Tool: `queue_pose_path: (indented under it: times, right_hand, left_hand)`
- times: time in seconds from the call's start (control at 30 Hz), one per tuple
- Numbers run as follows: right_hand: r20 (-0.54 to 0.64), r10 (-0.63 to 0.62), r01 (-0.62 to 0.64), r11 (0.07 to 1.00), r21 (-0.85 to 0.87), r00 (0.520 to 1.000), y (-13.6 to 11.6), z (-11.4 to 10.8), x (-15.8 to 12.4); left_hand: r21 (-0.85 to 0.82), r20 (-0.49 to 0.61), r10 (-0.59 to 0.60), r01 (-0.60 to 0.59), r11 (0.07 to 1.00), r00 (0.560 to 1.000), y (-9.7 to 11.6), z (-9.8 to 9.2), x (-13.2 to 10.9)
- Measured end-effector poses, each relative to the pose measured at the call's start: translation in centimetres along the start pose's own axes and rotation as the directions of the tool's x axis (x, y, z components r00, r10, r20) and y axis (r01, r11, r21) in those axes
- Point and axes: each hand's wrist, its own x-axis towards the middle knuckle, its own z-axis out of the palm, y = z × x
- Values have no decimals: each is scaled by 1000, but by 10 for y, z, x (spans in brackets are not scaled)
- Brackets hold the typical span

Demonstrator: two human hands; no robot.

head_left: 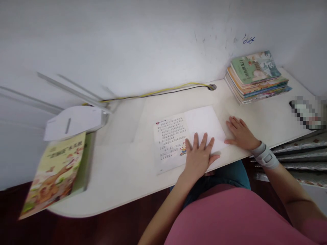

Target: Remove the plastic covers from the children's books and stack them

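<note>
An open booklet [170, 136] lies on the white desk [120, 170], with printed text and a small cartoon figure on its left page and a blank right page. My left hand [198, 154] rests flat across the lower middle of the booklet, its fingers spread and holding nothing. Beside the right page's edge, my right hand [238, 132] lies on the desk with its fingers apart, also holding nothing. A grey band is around my right wrist.
Several books [255, 73] are stacked at the back right, near a partly blurred phone [304, 114]. Yellow and black cables [163, 91] run along the wall into a desk hole. A yellow picture book [57, 166] and a white router-like device [76, 120] occupy the left end.
</note>
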Motion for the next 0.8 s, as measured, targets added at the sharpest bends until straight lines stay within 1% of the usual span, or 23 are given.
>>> queue_pose_path:
  times: [0.23,0.47,0.67,0.8]
  right_hand:
    - [5,-5,5,1000,0,1000,1,0,1]
    - [28,-6,6,1000,-11,1000,0,-2,1]
    - [42,-15,16,1000,-20,999,1,-1,1]
    - [17,-17,17,1000,12,1000,3,-1,1]
  left_hand:
    - [-5,4,24,-24,1000,1000,-2,-1,3]
    - [9,15,28,-28,1000,1000,1,-1,3]
    - [-1,27,38,-38,999,999,2,-6,11]
    - [-11,47,80,-79,997,996,-5,-10,10]
